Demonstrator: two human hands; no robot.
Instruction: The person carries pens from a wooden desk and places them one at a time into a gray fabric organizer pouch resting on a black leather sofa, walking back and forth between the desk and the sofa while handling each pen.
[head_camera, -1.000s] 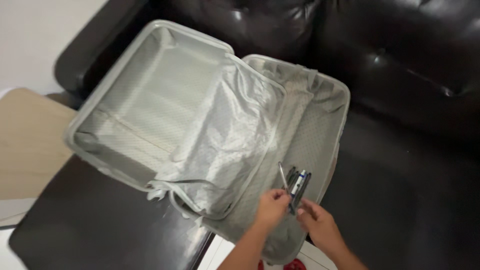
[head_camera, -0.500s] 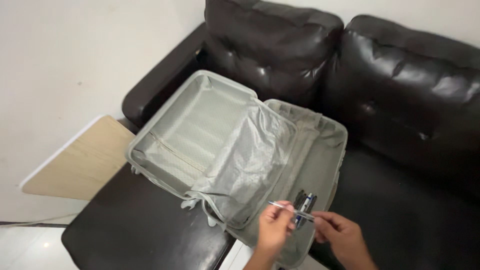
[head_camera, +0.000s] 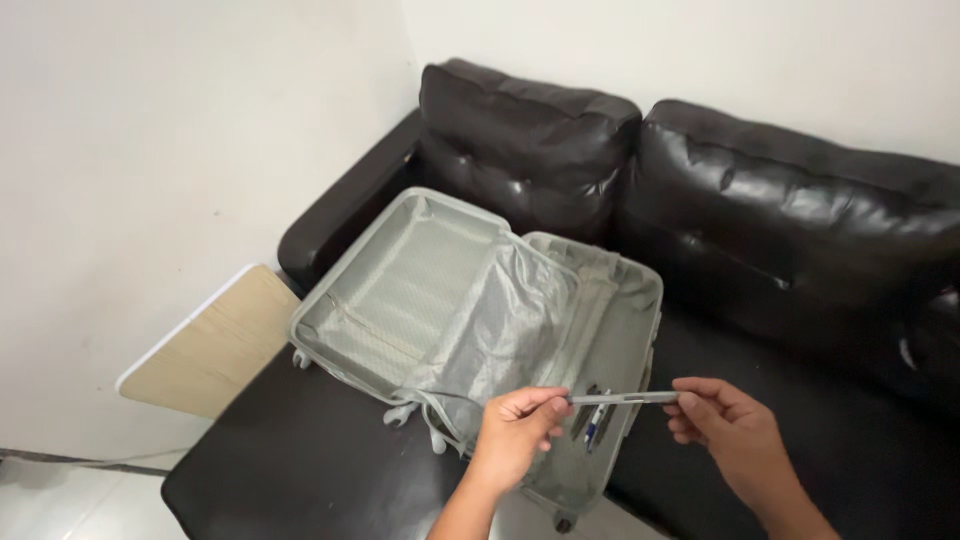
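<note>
An open grey suitcase (head_camera: 400, 300) with a pale lining lies on a dark leather sofa (head_camera: 800, 230). A silver pen (head_camera: 620, 398) is held level above the suitcase's right half. My left hand (head_camera: 515, 430) pinches its left end and my right hand (head_camera: 725, 425) pinches its right end. Below the pen, a few dark and blue pens (head_camera: 592, 428) lie inside the suitcase's right half.
A light wooden board (head_camera: 205, 345) leans beside the sofa's left armrest. White walls stand behind and to the left. Pale floor tiles (head_camera: 70, 505) show at the lower left. The suitcase's wheels (head_camera: 398, 417) rest on the seat.
The view has pulled back and up, showing more of the sofa and walls. Both hands lifted one silver pen out of the bunch and now stretch it level between them.
</note>
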